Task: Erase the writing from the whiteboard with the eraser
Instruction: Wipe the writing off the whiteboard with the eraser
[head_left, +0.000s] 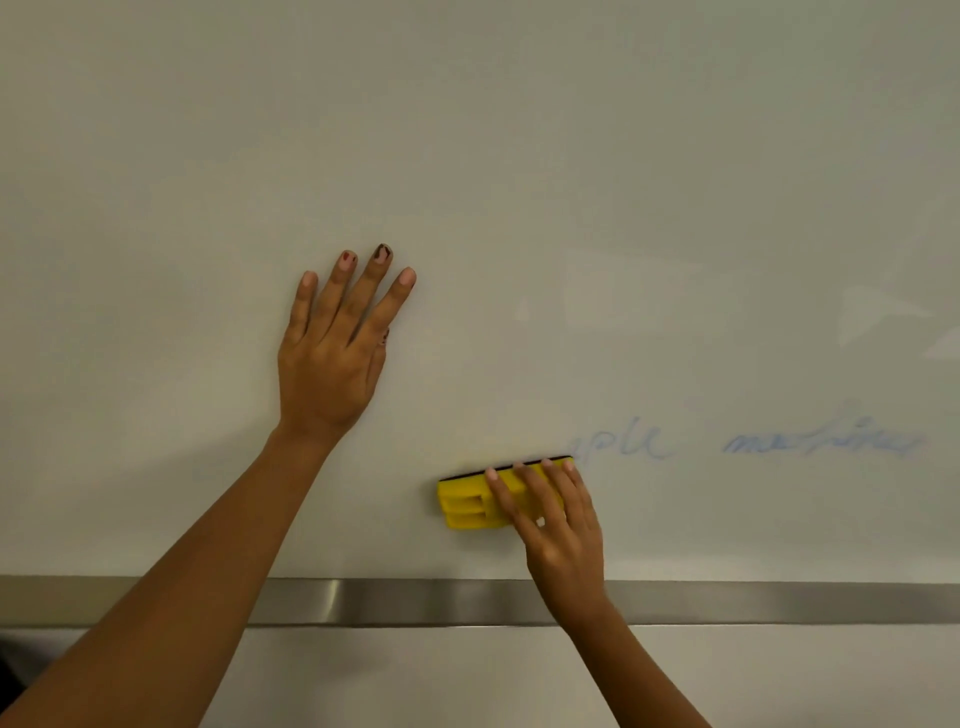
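Here, the right hand (553, 519) grips a yellow plastic eraser (467, 504) against the glossy white whiteboard (571, 156); the left hand (332, 343) rests flat, fingers spread. Sweep rightward, pressing evenly, across the faint blue writing (815, 444).

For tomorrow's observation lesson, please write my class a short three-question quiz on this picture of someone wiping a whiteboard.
1. True or false: the left hand lies flat on the whiteboard, fingers straight.
2. The readable blue writing lies: A) left of the eraser; B) right of the eraser; C) above the left hand.
3. Fill the gap: the right hand holds a ____ eraser.

Key: 1 true; 2 B; 3 yellow.
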